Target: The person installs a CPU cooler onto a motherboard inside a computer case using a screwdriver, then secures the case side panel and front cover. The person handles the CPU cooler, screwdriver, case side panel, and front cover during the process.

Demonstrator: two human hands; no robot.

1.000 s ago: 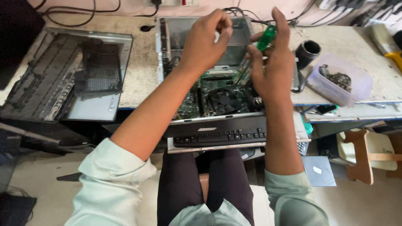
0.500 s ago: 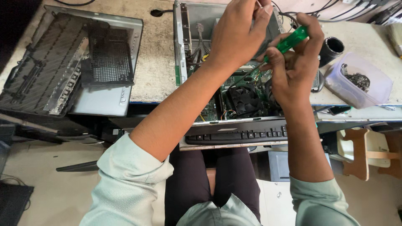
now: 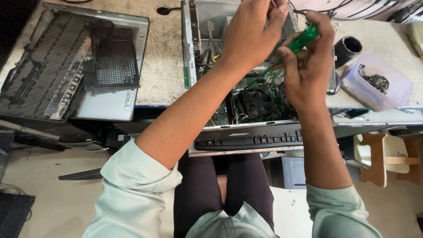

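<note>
Clearly my right hand grips the stiff, light green screwdriver by its handle; my left hand pinches near its tip over the fragile open computer case.

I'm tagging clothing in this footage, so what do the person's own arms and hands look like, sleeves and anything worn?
Both arms wear pale mint-green shirt sleeves, pushed up to about the elbow, so the forearms are bare. The left hand and right hand are bare too: no gloves, and no watch, ring or wristband shows. The fabric is plain, with no visible pattern or markings.
</note>
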